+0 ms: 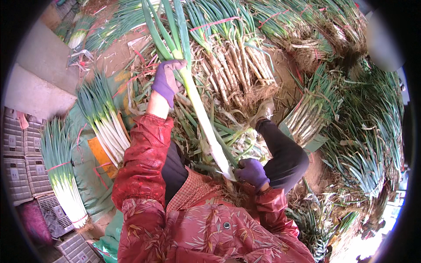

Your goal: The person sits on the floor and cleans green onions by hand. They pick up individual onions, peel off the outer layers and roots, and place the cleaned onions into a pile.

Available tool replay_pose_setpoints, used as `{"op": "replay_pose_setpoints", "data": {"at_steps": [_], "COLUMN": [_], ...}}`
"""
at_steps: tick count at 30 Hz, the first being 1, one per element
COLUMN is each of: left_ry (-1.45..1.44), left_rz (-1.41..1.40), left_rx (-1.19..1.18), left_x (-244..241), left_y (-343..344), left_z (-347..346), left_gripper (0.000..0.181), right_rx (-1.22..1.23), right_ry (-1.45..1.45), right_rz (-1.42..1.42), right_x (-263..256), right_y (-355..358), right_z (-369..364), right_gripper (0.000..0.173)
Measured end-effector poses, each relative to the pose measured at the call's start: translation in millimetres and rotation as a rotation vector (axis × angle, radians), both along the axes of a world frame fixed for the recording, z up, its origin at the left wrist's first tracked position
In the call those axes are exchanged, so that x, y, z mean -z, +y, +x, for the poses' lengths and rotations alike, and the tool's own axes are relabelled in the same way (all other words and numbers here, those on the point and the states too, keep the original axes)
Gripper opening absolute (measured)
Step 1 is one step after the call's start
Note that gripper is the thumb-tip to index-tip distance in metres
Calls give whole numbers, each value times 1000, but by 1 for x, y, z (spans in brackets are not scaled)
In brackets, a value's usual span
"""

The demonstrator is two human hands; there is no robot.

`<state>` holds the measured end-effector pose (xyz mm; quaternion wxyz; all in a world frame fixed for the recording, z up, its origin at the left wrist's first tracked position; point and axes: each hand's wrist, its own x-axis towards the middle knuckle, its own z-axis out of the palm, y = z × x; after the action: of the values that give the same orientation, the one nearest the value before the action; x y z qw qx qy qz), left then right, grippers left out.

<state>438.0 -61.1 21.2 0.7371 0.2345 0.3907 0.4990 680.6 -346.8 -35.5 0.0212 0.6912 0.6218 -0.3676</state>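
A large green onion [200, 108] with a clean white stalk slants across the view, its leaves towards the top and its root end near my lap. My left hand [168, 79], in a purple and grey glove, is closed around it where the leaves begin. My right hand [252, 173], in a purple glove, is curled beside the root end, with a green leaf strip [227, 153] running up from its fingers. Whether the root end touches this hand is unclear. Peeled leaves and husks [245, 139] lie beneath the stalk, between my legs.
Ahead lie unpeeled onions [230, 69] with brown roots and pink ties. Cleaned onions [110, 131] rest at left by a tied bundle [64, 177] on green sheeting [88, 157]. Grey plastic crates [36, 171] stand at far left. More onions [358, 131] are heaped at right.
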Motion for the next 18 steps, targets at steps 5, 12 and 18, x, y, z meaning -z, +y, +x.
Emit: {"op": "replay_pose_setpoints", "data": {"at_steps": [5,12,18], "left_ry": [133,-16,50], "left_rz": [98,184,146], "left_rx": [45,-113,182], "left_x": [-7,-8,2], "left_y": [-14,5,-29], "left_z": [12,-2,26], "left_gripper": [8,9,18], "right_rx": [274,119,299], "right_ry": [360,1286,1376], "right_rz": [516,263,69], "right_x": [-34,7,-28], "right_y": [61,67,99], "right_z": [-25,-56,-80], "right_gripper": [31,43,33]}}
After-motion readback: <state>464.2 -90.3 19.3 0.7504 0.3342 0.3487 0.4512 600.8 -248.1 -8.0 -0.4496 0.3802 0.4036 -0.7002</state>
